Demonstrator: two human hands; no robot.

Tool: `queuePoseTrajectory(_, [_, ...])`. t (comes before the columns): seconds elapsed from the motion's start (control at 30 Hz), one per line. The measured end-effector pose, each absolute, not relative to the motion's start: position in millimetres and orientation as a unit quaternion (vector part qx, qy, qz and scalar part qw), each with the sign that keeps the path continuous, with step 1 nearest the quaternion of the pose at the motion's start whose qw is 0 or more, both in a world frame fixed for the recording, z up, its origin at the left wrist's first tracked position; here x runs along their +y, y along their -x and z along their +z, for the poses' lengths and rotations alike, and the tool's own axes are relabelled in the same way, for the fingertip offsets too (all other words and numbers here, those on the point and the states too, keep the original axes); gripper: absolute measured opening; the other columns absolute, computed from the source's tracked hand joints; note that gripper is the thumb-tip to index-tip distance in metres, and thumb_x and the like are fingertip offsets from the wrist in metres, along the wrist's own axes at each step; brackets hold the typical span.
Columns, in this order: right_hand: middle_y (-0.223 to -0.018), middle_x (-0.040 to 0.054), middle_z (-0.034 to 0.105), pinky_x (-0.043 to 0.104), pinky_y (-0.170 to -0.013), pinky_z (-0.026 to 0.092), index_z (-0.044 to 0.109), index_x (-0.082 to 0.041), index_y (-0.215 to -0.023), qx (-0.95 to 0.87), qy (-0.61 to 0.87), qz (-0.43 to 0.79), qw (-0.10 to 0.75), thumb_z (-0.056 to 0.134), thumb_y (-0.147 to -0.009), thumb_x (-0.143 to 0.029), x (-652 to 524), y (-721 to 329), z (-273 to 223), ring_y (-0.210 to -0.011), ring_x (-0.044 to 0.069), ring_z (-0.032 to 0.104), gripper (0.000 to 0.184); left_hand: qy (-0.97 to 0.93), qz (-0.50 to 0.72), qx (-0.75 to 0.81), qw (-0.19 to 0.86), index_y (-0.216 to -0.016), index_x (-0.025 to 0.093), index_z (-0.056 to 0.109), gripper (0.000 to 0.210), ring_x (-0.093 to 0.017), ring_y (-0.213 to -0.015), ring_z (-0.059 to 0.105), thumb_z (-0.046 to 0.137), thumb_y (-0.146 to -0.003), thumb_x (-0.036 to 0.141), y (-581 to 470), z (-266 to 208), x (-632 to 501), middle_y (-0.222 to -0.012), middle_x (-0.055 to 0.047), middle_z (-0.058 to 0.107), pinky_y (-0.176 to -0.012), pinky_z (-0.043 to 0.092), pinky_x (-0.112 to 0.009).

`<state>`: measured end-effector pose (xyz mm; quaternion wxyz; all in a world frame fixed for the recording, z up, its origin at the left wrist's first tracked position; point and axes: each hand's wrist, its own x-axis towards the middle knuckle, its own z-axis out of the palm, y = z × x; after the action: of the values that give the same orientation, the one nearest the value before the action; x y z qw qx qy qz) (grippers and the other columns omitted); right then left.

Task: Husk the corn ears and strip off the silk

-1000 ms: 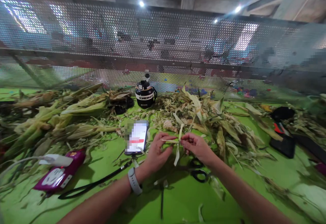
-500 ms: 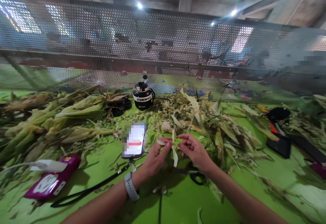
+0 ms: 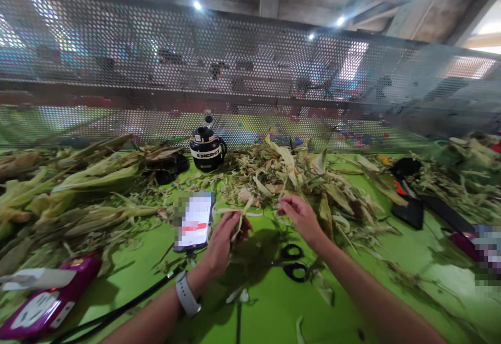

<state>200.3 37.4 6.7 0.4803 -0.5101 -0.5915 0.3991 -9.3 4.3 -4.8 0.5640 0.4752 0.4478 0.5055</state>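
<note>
My left hand (image 3: 223, 242), with a pale watch band on its wrist, pinches pale corn husk strips (image 3: 247, 209) that cross and stick out past the fingertips. To the right, my right hand (image 3: 300, 218) is apart from the strips, its thumb and fingers drawn together; whatever they hold, if anything, is too small to make out. Just beyond it lies a heap of dry corn husks (image 3: 297, 169). Black-handled scissors (image 3: 294, 271) rest on the green table (image 3: 270, 312) below my right hand. A lit phone (image 3: 198, 221) lies left of my left hand.
A black jug lettered ENERGY (image 3: 207, 151) stands behind the phone. Larger husks (image 3: 86, 177) cover the left side. A purple power bank (image 3: 50, 297) with a white plug and a black strap (image 3: 129, 302) lie front left. A dark phone (image 3: 409, 211) lies right. A perforated metal screen (image 3: 250, 72) spans the back.
My hands have moved apart; the left holds the husk strips, now spread crosswise, and the right has let go of them. The scissors show more fully. The view has shifted slightly right.
</note>
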Motion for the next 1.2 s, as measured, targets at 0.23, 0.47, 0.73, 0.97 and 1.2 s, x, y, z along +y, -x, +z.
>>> queuePoseTrajectory(0.23, [-0.091, 0.0083, 0.068, 0.034, -0.079, 0.047, 0.064, -0.018, -0.089, -0.686, 0.592, 0.071, 0.417, 0.046, -0.084, -0.03, 59, -245, 14, -0.084, 0.021, 0.062, 0.022, -0.443, 0.484, 0.457, 0.6, -0.083, 0.019, 0.064, 0.035, -0.018, -0.072, 0.059, 0.055, -0.08, 0.052, 8, -12, 5, -0.081, -0.006, 0.067, -0.064, 0.046, -0.029])
queuePoseTrajectory(0.47, [-0.096, 0.0107, 0.064, 0.038, -0.082, 0.037, 0.067, -0.018, -0.089, -0.691, 0.694, -0.127, 0.156, 0.054, -0.083, -0.024, 54, -256, 22, -0.094, 0.027, 0.054, 0.016, -0.493, 0.429, 0.497, 0.57, -0.099, 0.017, 0.062, 0.04, -0.019, -0.076, 0.064, 0.062, -0.071, 0.046, 2, -8, 8, -0.079, -0.005, 0.069, -0.072, 0.049, -0.031])
queuePoseTrajectory(0.73, [-0.086, 0.0047, 0.066, 0.026, -0.066, 0.035, 0.068, -0.02, -0.083, -0.795, 0.605, 0.041, 0.029, 0.058, -0.076, -0.015, 39, -250, 47, -0.083, 0.019, 0.058, 0.013, -0.511, 0.422, 0.492, 0.565, -0.107, 0.018, 0.057, 0.043, -0.021, -0.089, 0.065, 0.061, -0.072, 0.044, 5, -13, 9, -0.091, -0.006, 0.069, -0.082, 0.05, -0.035])
queuePoseTrajectory(0.97, [-0.089, 0.0094, 0.068, 0.028, -0.069, 0.039, 0.07, -0.019, -0.088, -0.8, 0.594, 0.056, 0.062, 0.049, -0.077, -0.011, 41, -251, 43, -0.084, 0.022, 0.06, 0.025, -0.525, 0.432, 0.481, 0.553, -0.103, 0.021, 0.062, 0.033, -0.019, -0.087, 0.064, 0.064, -0.075, 0.037, 5, -16, 10, -0.093, -0.007, 0.069, -0.081, 0.049, -0.035])
queuePoseTrajectory(1.2, [-0.081, 0.0069, 0.067, 0.028, -0.067, 0.04, 0.072, -0.019, -0.084, -0.853, 0.497, 0.14, 0.074, 0.059, -0.07, -0.018, 35, -243, 39, -0.076, 0.021, 0.058, 0.019, -0.523, 0.427, 0.478, 0.562, -0.099, 0.02, 0.065, 0.031, -0.021, -0.087, 0.063, 0.066, -0.073, 0.037, 5, -16, 9, -0.094, -0.007, 0.069, -0.079, 0.05, -0.036])
